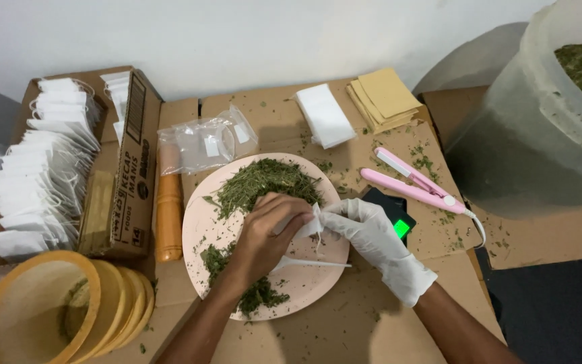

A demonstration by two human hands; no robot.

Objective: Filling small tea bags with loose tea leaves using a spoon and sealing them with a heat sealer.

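While both hands hover over the pink plate (203,232), the bare left hand (267,236) and gloved right hand (372,236) pinch one small white filter bag (310,226) between closed fingers. A tilt could likely spill dried green herb (264,180) past the plate's rim onto the cardboard-covered bench (331,323).

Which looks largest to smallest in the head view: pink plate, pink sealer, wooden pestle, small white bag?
1. Pink plate.
2. Pink sealer and wooden pestle: similar length, unsure.
3. Small white bag, pinched by the bare left hand and gloved right hand.
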